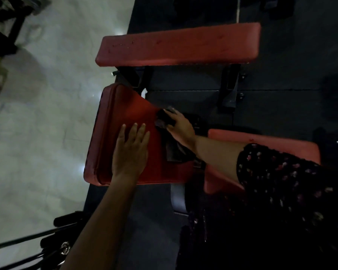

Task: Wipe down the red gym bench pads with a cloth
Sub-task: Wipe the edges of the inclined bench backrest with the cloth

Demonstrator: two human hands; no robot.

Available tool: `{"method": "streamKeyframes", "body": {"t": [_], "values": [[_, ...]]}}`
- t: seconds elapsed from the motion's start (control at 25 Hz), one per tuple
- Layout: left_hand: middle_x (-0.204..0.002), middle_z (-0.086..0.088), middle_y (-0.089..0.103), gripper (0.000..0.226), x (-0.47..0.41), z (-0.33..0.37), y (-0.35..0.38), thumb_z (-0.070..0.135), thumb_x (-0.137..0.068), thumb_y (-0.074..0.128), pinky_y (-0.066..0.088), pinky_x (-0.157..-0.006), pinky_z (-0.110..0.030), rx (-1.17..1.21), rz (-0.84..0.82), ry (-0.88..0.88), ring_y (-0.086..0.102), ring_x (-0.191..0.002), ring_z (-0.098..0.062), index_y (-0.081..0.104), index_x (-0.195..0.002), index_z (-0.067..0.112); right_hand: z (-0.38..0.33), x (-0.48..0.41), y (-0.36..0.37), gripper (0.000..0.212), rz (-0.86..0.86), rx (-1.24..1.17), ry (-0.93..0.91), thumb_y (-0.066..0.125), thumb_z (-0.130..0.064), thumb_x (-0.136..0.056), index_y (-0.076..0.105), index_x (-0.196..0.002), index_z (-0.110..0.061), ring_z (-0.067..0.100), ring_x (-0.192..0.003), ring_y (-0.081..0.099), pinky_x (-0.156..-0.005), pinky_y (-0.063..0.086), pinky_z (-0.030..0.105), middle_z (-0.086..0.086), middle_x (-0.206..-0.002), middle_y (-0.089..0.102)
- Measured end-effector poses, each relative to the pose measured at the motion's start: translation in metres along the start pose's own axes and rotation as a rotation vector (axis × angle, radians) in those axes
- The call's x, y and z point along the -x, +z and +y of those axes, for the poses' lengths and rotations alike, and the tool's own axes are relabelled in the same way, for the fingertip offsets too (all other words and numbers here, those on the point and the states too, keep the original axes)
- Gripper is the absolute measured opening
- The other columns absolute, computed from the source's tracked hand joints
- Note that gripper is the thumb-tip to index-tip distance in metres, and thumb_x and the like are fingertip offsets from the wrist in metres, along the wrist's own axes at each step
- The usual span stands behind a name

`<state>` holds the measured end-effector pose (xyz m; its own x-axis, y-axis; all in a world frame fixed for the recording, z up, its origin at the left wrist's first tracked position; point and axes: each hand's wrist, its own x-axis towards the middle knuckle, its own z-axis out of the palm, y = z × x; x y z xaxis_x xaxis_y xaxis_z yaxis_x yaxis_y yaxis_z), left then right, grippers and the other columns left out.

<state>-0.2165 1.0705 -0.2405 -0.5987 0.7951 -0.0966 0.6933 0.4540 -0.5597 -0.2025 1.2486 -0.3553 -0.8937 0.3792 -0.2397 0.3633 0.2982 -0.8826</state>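
My left hand (130, 151) lies flat on the wide red pad (125, 106) in front of me. My fingers are straight and close together, and they hold nothing. They just press on the pad.

My right hand (180, 127) is at the right edge of the same pad. Its fingers curl over a dark cloth (173, 152) and grip it. One part of the cloth is bunched up under my fingers. The rest hangs out under my wrist and lies on the pad. My right arm has a dark sleeve (281, 182) with little flowers on it.

A long red pad (178, 44) sits farther away, on black metal legs (229, 88). Another red pad (271, 142) is just beside my right arm, and my arm covers part of it.

The pads stand over a dark mat (183, 80). To the left the floor (47, 114) is pale and shiny. Some black bars (47, 240) lie near my left arm. It is dim, so I cannot tell what they are.
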Motion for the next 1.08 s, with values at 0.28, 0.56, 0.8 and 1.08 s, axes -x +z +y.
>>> {"method": "streamKeyframes", "body": {"t": [0.28, 0.56, 0.8, 1.08], "values": [[-0.163, -0.003, 0.014, 0.059, -0.006, 0.011, -0.005, 0.038, -0.096, 0.039, -0.020, -0.111, -0.053, -0.045, -0.159, -0.010, 0.008, -0.150, -0.027, 0.028, -0.152, 0.026, 0.004, -0.041, -0.006, 0.064, -0.095, -0.109, 0.126, 0.051, -0.030, -0.079, 0.047, -0.143, -0.021, 0.028, -0.129, 0.047, -0.106, 0.041, 0.035, 0.011, -0.144, 0.045], [-0.164, -0.007, 0.006, 0.059, -0.022, 0.019, -0.004, 0.038, -0.100, 0.031, -0.016, -0.112, -0.058, -0.127, -0.241, 0.026, -0.004, -0.150, -0.032, 0.018, -0.155, 0.021, 0.032, 0.070, 0.049, 0.080, -0.072, -0.090, 0.149, 0.063, -0.015, -0.086, 0.021, -0.154, -0.020, 0.024, -0.146, 0.016, -0.117, 0.018, 0.030, 0.007, -0.160, 0.014], [-0.164, -0.007, 0.008, 0.058, -0.022, 0.033, 0.005, 0.036, -0.100, 0.029, -0.011, -0.115, -0.058, -0.134, -0.234, 0.093, -0.001, -0.150, -0.032, 0.016, -0.155, 0.022, 0.045, 0.175, 0.104, 0.083, -0.213, -0.067, 0.222, 0.061, -0.021, -0.089, 0.011, -0.155, -0.025, 0.026, -0.143, 0.025, -0.109, 0.030, 0.028, 0.003, -0.162, -0.003], [-0.163, -0.011, 0.013, 0.061, -0.016, 0.044, 0.022, 0.041, -0.098, 0.033, -0.009, -0.115, -0.058, -0.156, -0.211, 0.145, 0.004, -0.150, -0.033, 0.022, -0.154, 0.019, 0.064, 0.208, 0.129, 0.062, 0.086, -0.270, 0.448, 0.064, -0.011, -0.087, 0.040, -0.145, -0.016, 0.025, -0.137, 0.037, -0.112, 0.027, 0.025, 0.008, -0.150, 0.032]]}}
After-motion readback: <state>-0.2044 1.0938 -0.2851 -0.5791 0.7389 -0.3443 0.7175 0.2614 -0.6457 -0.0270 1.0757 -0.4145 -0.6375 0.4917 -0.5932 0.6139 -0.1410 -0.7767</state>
